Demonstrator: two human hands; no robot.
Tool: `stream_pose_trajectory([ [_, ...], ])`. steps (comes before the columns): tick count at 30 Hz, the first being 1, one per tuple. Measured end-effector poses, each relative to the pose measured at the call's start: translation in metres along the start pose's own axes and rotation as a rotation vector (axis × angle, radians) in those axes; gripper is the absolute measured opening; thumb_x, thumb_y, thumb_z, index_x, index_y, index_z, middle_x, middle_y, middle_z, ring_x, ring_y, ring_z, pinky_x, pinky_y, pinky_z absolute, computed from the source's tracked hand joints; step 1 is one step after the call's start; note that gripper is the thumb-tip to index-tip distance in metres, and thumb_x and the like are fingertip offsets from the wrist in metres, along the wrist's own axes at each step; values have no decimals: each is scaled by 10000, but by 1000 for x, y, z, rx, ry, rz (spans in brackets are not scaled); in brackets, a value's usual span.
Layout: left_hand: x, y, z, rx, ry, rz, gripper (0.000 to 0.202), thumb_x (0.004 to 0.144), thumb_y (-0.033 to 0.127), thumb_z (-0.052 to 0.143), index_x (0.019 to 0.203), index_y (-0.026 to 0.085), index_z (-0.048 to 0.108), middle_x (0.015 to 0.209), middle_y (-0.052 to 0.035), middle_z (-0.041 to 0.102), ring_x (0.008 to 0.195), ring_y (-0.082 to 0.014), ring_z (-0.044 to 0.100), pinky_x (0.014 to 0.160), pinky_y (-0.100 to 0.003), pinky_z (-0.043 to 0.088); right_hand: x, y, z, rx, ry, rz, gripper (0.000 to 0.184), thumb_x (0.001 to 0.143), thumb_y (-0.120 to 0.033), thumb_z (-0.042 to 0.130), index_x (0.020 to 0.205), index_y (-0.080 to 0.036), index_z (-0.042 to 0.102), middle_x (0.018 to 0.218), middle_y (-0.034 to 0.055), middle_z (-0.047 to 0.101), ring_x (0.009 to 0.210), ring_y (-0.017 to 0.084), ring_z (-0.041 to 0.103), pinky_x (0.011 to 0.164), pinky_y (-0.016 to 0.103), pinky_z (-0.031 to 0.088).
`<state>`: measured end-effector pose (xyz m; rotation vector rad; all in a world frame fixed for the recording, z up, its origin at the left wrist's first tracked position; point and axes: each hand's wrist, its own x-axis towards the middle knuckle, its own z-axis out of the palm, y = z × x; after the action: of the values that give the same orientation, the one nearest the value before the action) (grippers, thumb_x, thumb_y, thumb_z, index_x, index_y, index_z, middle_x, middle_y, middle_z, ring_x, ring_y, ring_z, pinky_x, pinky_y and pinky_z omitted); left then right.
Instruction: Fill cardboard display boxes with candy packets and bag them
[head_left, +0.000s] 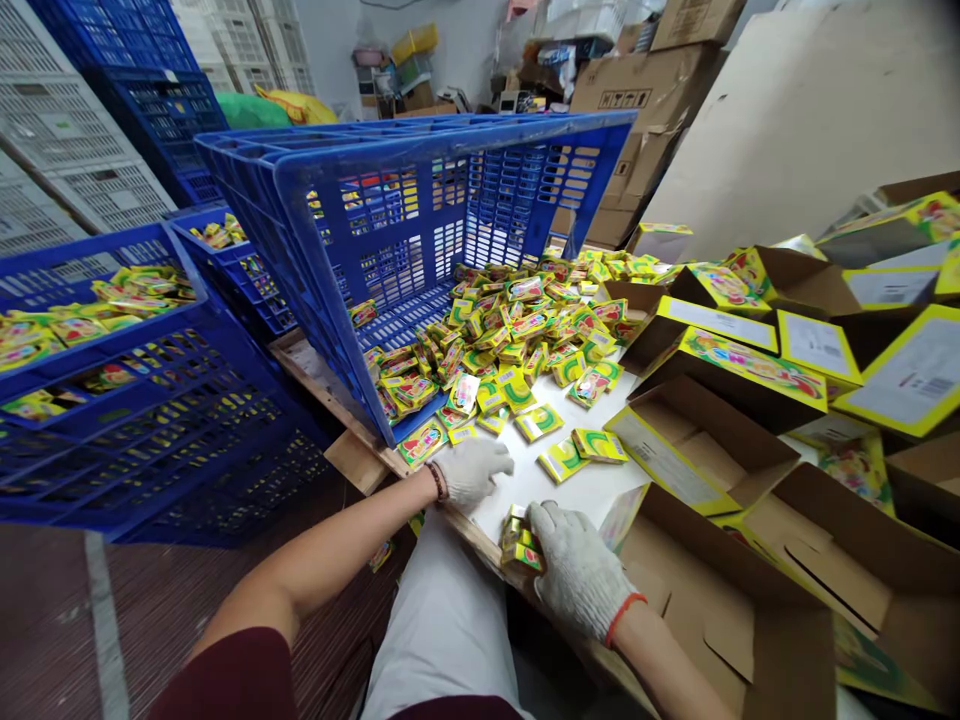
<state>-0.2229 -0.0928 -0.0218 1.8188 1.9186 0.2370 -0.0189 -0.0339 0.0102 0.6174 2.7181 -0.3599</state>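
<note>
My right hand (581, 565), in a whitish knit glove with a red cuff, grips a short stack of small yellow-green boxes (520, 542) at the table's near edge. To its left, my gloved left hand (471, 470) hovers over or rests on the white table top, fingers apart and nothing visible in them. Just beyond it are more such boxes, among them a flat one (538, 422) and a pair lying together (598, 446). A large heap of the boxes (517, 320) spills from a blue plastic crate (300, 260) tipped on its side.
Open cardboard display cartons (697, 440) crowd the table's right side, one close by my right hand. At left, another blue crate (142, 400) holds more small boxes. Stacked white crates (67, 130) and large brown cartons (637, 90) stand behind.
</note>
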Motion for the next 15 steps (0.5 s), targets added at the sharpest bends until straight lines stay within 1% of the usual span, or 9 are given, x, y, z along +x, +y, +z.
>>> stream_pose_trajectory([
  [2, -5, -16, -5, 103, 70, -30, 342, 819, 188, 632, 1160, 183, 666, 1347, -163, 587, 1332, -363, 465, 1092, -539, 366, 2, 0, -2, 52, -5, 16, 677, 722, -173, 626, 1389, -113, 528, 1309, 199, 599, 1122, 351, 599, 999, 458, 437],
  [4, -7, -27, -8, 166, 113, -41, 299, 822, 213, 635, 1117, 176, 671, 1305, -182, 589, 1311, -393, 457, 1073, -596, 355, 4, 2, 0, 117, -8, 33, 696, 681, -123, 608, 1373, -110, 535, 1308, 197, 600, 1137, 350, 596, 1002, 456, 443],
  [5, -8, -31, -8, 181, 119, -37, 276, 835, 228, 622, 1103, 177, 667, 1280, -178, 596, 1281, -385, 475, 1064, -593, 366, 5, 4, 1, 175, 9, 49, 658, 675, -111, 592, 1333, -108, 560, 1292, 195, 609, 1143, 348, 594, 1007, 459, 443],
  [6, -8, -33, -7, 146, 141, -30, 282, 834, 231, 620, 1107, 171, 659, 1272, -175, 595, 1261, -373, 486, 1066, -579, 372, 6, 7, 3, 264, 40, 74, 620, 679, -114, 582, 1299, -112, 575, 1280, 191, 616, 1149, 343, 594, 1014, 460, 444],
  [8, -7, -32, -3, 4, 229, -25, 400, 787, 204, 646, 1183, 159, 614, 1296, -168, 582, 1245, -340, 502, 1078, -521, 393, 8, 16, 7, 534, 105, 113, 632, 697, -172, 608, 1322, -124, 533, 1284, 179, 622, 1158, 324, 600, 1026, 452, 453],
  [9, -6, -29, 0, -99, 280, -21, 483, 759, 180, 652, 1236, 159, 579, 1300, -157, 585, 1230, -315, 523, 1073, -483, 414, 10, 22, 9, 692, 129, 109, 684, 704, -235, 642, 1363, -134, 485, 1298, 172, 620, 1160, 315, 606, 1022, 446, 466],
  [11, -2, -18, 12, -430, 341, 14, 593, 737, 150, 633, 1317, 176, 513, 1253, -120, 623, 1154, -256, 592, 1028, -414, 471, 14, 33, 9, 953, 161, 64, 831, 664, -373, 724, 1404, -161, 411, 1348, 166, 593, 1156, 313, 615, 983, 439, 504],
  [13, 4, -5, 27, -838, 304, 67, 623, 740, 150, 597, 1352, 197, 488, 1154, -83, 674, 1040, -216, 660, 962, -385, 521, 19, 44, 5, 1062, 192, 4, 899, 589, -443, 782, 1369, -186, 416, 1386, 164, 563, 1152, 320, 617, 941, 436, 528],
  [15, 10, 5, 41, -1199, 283, 45, 630, 705, 147, 600, 1330, 194, 531, 1066, -69, 710, 978, -215, 694, 942, -396, 542, 24, 50, -3, 1064, 183, -38, 871, 543, -422, 801, 1307, -202, 444, 1341, 147, 592, 1119, 313, 629, 919, 432, 533],
])
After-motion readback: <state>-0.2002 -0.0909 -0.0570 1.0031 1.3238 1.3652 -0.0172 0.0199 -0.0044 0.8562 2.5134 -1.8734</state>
